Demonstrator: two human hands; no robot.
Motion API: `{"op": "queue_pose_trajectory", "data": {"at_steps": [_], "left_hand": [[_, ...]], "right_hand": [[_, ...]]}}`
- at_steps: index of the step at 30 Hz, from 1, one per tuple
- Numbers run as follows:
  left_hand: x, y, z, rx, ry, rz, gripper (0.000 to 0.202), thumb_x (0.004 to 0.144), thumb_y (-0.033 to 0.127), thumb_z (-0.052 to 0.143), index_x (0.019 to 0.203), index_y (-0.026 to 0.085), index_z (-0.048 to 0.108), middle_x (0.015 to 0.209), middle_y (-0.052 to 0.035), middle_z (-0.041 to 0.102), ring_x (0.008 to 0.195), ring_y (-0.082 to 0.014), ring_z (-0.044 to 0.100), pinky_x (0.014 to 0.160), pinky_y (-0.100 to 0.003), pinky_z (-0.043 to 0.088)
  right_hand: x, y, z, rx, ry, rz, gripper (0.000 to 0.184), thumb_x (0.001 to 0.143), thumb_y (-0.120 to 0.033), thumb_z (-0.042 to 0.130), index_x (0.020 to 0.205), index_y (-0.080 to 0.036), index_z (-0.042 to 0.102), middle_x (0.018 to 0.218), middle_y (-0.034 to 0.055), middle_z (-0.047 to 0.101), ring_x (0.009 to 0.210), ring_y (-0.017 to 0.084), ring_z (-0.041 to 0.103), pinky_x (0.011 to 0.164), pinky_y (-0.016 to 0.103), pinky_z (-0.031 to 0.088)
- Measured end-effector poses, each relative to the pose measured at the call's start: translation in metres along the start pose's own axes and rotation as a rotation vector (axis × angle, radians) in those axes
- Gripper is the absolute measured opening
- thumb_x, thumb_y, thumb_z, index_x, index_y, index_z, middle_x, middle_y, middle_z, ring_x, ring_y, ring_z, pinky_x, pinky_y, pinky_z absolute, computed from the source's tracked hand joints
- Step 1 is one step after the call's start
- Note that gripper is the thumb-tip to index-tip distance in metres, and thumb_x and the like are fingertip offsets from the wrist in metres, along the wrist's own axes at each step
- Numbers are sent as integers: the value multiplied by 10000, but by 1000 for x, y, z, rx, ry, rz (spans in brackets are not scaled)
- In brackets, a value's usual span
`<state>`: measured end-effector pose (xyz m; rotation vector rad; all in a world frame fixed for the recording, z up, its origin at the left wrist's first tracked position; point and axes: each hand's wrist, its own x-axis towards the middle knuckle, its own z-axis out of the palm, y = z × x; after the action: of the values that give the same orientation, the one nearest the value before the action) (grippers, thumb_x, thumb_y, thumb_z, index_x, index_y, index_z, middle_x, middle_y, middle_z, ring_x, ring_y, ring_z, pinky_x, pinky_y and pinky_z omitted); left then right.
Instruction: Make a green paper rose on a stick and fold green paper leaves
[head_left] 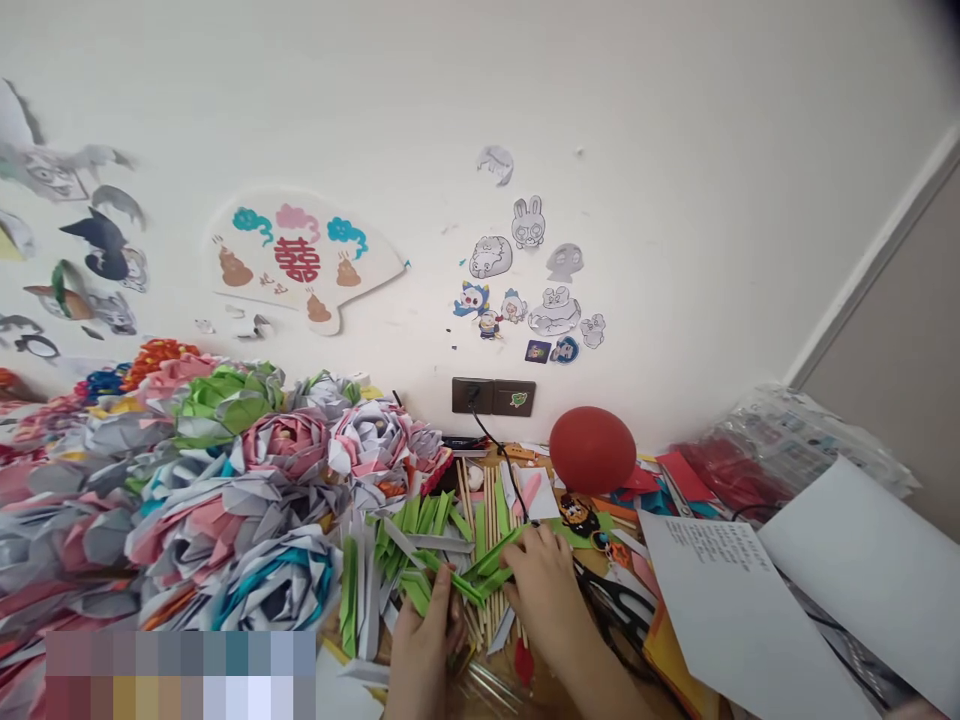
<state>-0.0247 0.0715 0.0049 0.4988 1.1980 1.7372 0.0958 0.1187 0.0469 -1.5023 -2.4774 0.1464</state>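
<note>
- Green paper strip point(486, 568): a folded piece held low over the crowded counter point(600, 560), between the two hands and just in front of a heap of similar green pieces point(420, 520).
- Long axis: it slants across the view, from the near left by the left hand up and away to the right. The far end points toward the red balloon point(592, 450). Which end is the tip cannot be told.
- Left hand point(424, 640): its fingers are curled and closed on the near end of the strip.
- Right hand point(544, 590): it lies palm down, with bent fingers on the far end of the strip. Whether it pinches or only presses cannot be told.
- Wooden sticks point(487, 505): a bundle lying directly under the strip and the right hand, running away from the person.
- Risk, creasing: in my judgement, uneven pull between the hands could bend or tear the thin fold.
- Risk, scatter: a sweep of the right wrist could probably roll the sticks or push the heap into the paper flowers point(285, 480).
- Risk, scissors point(619, 605): they lie just beside the right wrist, so a blind reach could likely meet the blades.
</note>
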Motion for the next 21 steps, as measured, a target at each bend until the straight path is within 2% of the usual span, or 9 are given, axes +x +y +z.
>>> {"op": "queue_pose_trajectory", "data": {"at_steps": [4, 10, 14, 16, 21], "left_hand": [[2, -4, -1, 25, -11, 2, 550, 517, 643, 737, 493, 185, 434, 322, 111, 378, 260, -32, 311, 305, -152, 258], [3, -7, -2, 38, -22, 15, 534, 574, 643, 706, 513, 185, 437, 345, 107, 396, 268, -32, 324, 312, -151, 267], [6, -11, -4, 54, -49, 4, 567, 556, 678, 688, 485, 193, 404, 309, 107, 371, 253, -35, 310, 307, -156, 248], [7, -15, -4, 62, -62, -2, 568, 562, 679, 683, 482, 192, 403, 312, 104, 379, 252, -34, 307, 305, -157, 238], [7, -22, -5, 91, -63, 2, 548, 558, 678, 683, 524, 203, 411, 313, 121, 359, 258, -39, 286, 304, -160, 225]], "right_hand": [[-1, -3, 4, -18, -10, -86, 141, 803, -115, 578, 877, -195, 667, 974, 89, 630, 968, 266, 512, 826, 372, 367], [2, 1, 6, 48, -7, -83, 106, 832, -164, 570, 835, -199, 670, 922, 64, 644, 955, 249, 515, 832, 349, 352], [3, 3, 2, 249, 6, -34, 194, 890, -150, 459, 823, -189, 637, 855, 36, 649, 833, 184, 557, 710, 258, 366], [2, 3, -1, 275, 7, -11, 256, 913, -131, 376, 830, -181, 613, 806, 33, 646, 733, 159, 567, 621, 234, 354], [-5, -4, -10, 365, -8, -5, 251, 893, -123, 365, 1013, -199, 572, 817, 36, 655, 723, 163, 588, 591, 227, 328]]}}
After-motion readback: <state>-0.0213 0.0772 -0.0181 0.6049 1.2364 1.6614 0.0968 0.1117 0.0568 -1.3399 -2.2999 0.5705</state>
